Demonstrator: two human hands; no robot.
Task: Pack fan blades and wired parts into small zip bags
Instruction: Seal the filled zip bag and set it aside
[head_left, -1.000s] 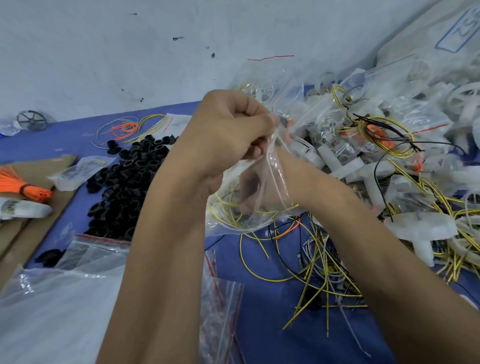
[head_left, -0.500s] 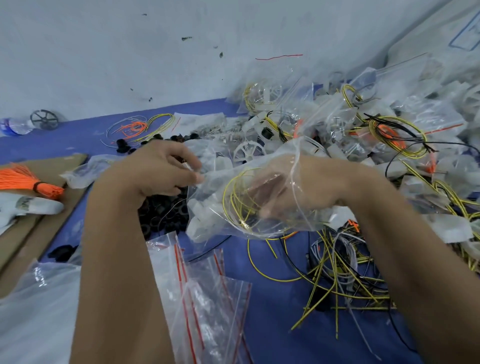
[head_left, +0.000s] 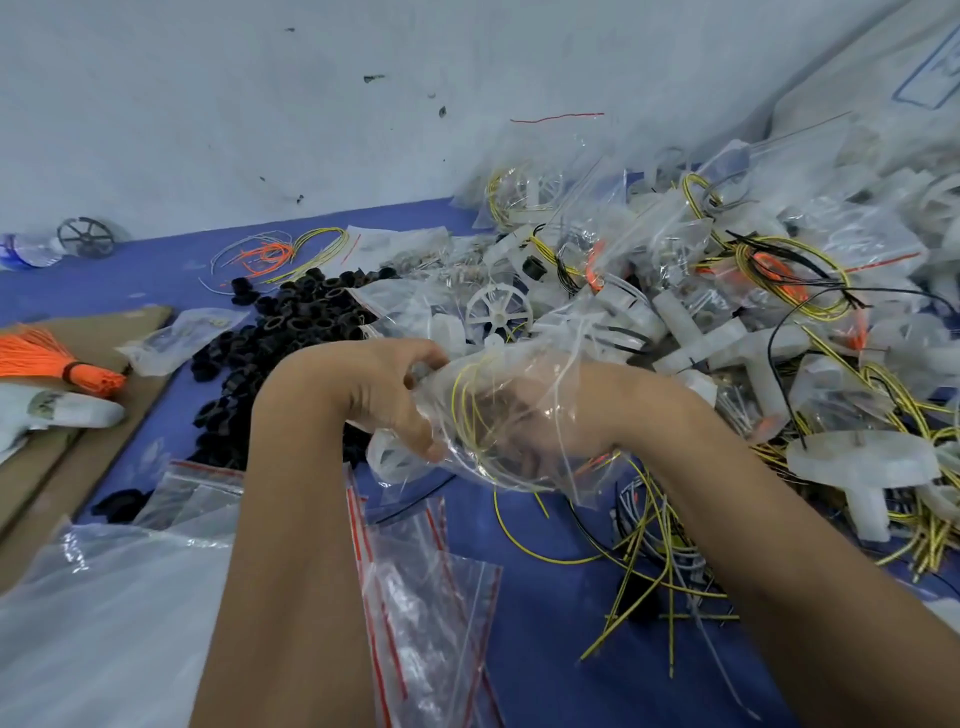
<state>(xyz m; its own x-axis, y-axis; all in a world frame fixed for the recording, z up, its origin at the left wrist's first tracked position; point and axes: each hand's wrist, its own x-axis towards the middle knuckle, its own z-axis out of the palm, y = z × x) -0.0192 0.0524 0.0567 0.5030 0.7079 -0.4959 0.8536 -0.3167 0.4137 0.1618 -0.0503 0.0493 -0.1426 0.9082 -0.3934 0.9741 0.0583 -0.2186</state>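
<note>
The small zip bag (head_left: 511, 421), holding a coil of yellow wire (head_left: 467, 415), hangs above the blue table's (head_left: 545, 597) middle. The right hand (head_left: 540, 415) sits inside it, fingers blurred; I cannot tell their state. The left hand (head_left: 384, 395) pinches the bag's edge. Best to hold the mouth taut so the wire settles clear of the seal.

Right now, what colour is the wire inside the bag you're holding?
Mostly yellow wire, coiled inside the clear bag; the head view shows it.

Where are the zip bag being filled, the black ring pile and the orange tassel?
zip bag (head_left: 519, 415), head view, clear front wall.
black ring pile (head_left: 291, 322), head view, top of heap.
orange tassel (head_left: 36, 356), head view, fanned strands.
</note>
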